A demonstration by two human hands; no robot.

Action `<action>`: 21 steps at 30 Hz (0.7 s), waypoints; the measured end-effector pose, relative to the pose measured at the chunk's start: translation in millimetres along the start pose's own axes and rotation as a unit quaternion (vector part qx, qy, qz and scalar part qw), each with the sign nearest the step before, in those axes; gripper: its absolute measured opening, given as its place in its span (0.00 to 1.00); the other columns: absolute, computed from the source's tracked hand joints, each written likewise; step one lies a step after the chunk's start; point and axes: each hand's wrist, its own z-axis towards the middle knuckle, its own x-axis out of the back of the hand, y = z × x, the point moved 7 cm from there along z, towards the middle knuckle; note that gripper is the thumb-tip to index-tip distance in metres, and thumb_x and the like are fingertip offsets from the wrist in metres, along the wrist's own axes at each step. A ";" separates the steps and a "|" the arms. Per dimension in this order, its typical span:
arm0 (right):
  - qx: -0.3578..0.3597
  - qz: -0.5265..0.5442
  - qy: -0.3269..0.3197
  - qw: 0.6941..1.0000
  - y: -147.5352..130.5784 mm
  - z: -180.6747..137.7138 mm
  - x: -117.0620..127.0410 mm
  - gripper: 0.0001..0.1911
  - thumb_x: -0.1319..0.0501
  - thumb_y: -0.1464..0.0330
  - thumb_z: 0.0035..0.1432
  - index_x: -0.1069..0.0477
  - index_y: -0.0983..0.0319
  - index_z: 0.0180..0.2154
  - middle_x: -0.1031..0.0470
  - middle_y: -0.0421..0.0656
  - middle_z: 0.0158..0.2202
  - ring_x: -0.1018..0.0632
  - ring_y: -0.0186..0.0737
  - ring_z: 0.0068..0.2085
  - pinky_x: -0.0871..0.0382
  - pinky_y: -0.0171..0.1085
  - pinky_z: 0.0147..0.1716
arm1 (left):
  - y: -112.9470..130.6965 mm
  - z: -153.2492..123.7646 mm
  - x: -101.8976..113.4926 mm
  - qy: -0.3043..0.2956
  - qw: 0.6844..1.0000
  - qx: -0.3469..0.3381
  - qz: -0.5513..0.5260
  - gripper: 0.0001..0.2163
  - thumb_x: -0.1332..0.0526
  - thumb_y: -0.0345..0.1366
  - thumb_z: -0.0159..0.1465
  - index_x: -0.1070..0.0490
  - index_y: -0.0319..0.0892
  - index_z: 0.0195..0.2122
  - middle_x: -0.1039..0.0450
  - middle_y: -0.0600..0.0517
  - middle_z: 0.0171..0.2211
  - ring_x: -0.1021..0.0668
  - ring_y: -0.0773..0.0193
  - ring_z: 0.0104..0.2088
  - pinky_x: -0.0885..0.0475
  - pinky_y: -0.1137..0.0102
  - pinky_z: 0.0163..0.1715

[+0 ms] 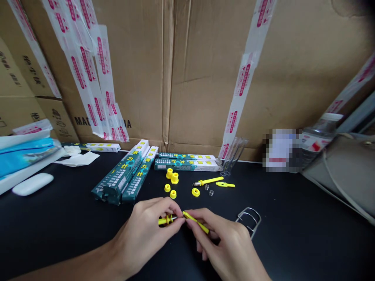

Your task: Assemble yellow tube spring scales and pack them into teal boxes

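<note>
Head view. Both hands low at centre, fingertips nearly meeting. Left hand (146,224) pinches a yellow rod (162,221) with a metal end; right hand (225,234) grips a flat yellow strip (203,227), its tip up against the left fingertips. Both pieces held above the dark surface (88,222).

Just beyond: yellow caps (174,179), a yellow ring (195,192), small coil springs (211,192), a second rod (212,181) with metal tip, a second flat piece (227,185). Bent metal frame (259,221) near the right hand.

Writing: slim green-and-white boxes (123,177), left of the caps, carry large yellow characters 测力计; table of small print beneath, too fine to read. More such boxes (175,165) lie at the back. Carton (199,89) behind: black "MAD…IA", middle covered by tape (101,78). Tape's red labels illegible. Bottle (318,141) at right: red-and-white label, unreadable.
</note>
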 end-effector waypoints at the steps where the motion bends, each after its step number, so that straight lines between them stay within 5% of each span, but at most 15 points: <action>1: 0.002 0.000 0.000 1.000 -1.0 0.5 0.0 0.15 0.45 0.59 0.69 0.23 0.59 0.42 0.28 0.39 0.20 0.27 0.35 0.17 0.34 0.31 0.18 | 0.0 -0.1 0.1 0.000 1.000 0.003 0.002 0.08 0.34 0.23 0.58 0.25 0.45 0.30 0.22 0.61 0.27 0.20 0.71 0.26 0.26 0.81 0.29; 6: -0.004 0.006 0.009 1.000 -4.5 2.5 2.6 0.12 0.47 0.60 0.70 0.28 0.58 0.42 0.27 0.38 0.22 0.26 0.37 0.20 0.32 0.33 0.21 | 0.4 1.2 -0.6 -0.002 1.000 0.012 -0.004 0.08 0.34 0.24 0.57 0.26 0.45 0.29 0.22 0.62 0.26 0.20 0.70 0.25 0.26 0.80 0.28; 13: 0.024 0.018 -0.004 1.000 -10.3 5.7 3.3 0.12 0.53 0.66 0.71 0.34 0.59 0.49 0.25 0.45 0.40 0.21 0.41 0.41 0.29 0.37 0.42 | 1.9 0.0 -0.8 0.002 1.000 -0.012 -0.006 0.09 0.34 0.23 0.59 0.29 0.46 0.33 0.23 0.62 0.29 0.20 0.71 0.28 0.25 0.80 0.32; 21: 0.009 -0.007 -0.004 1.000 -7.8 7.4 3.6 0.14 0.47 0.63 0.70 0.26 0.60 0.38 0.27 0.41 0.31 0.28 0.38 0.29 0.36 0.36 0.30 | 6.3 -2.4 0.6 0.019 0.998 -0.057 -0.020 0.12 0.33 0.23 0.60 0.26 0.47 0.40 0.19 0.60 0.35 0.16 0.70 0.33 0.22 0.80 0.39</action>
